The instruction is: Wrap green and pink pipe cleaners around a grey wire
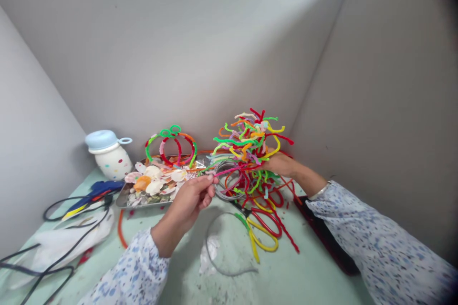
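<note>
My right hand is closed round a bushy bundle of coloured pipe cleaners, held above the table near the back wall. My left hand pinches the end of one pink pipe cleaner that leads into that bundle. Under the bundle lie grey hoops and red and yellow looped pipe cleaners on the pale green table top.
A metal tray of seashells sits left of my left hand, with wrapped pipe-cleaner rings standing behind it. A white dotted jar with a blue lid, a blue glue gun, black cables and a white bag lie at the left.
</note>
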Available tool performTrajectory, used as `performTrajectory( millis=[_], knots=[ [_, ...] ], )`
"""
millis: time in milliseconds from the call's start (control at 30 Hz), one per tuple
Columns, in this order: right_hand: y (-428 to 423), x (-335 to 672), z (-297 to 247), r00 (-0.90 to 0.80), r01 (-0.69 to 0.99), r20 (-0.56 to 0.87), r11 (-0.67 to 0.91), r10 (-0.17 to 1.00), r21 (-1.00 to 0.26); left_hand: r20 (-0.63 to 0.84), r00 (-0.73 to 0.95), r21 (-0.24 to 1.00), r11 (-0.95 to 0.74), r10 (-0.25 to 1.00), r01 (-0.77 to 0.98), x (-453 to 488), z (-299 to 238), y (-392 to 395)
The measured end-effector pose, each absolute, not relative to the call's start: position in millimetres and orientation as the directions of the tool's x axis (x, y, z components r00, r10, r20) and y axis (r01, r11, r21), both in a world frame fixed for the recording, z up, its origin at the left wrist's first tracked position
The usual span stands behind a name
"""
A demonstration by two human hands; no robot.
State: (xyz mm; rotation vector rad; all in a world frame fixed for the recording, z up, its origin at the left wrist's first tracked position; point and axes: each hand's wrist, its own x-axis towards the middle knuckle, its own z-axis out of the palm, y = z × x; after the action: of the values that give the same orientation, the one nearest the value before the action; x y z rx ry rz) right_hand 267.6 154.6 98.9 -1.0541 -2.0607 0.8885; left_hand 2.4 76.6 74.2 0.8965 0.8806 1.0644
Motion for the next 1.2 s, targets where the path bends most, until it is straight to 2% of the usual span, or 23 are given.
performTrajectory(
  millis=[433,633,800,1200],
  knots=[
    [161,274,101,-0.518,0.454,0.223,0.487,0.826,-0.746,-0.147,0.264,0.913,0.233,0.953,-0.335,-2,75,81],
    [159,274,106,-0.594,0.46,0.159,0.495,0.789,-0.737,-0.144,0.218,0.926,0.209,0.965,-0.315,-4,81,83],
    [166,279,107,-0.617,0.474,0.192,0.555,0.763,-0.684,-0.111,0.176,0.945,0.159,0.978,-0.284,-12,84,86],
    [177,293,126,-0.61,0.542,0.103,0.509,0.786,-0.669,-0.091,0.133,0.965,0.121,0.987,-0.234,-17,101,85]
  ],
)
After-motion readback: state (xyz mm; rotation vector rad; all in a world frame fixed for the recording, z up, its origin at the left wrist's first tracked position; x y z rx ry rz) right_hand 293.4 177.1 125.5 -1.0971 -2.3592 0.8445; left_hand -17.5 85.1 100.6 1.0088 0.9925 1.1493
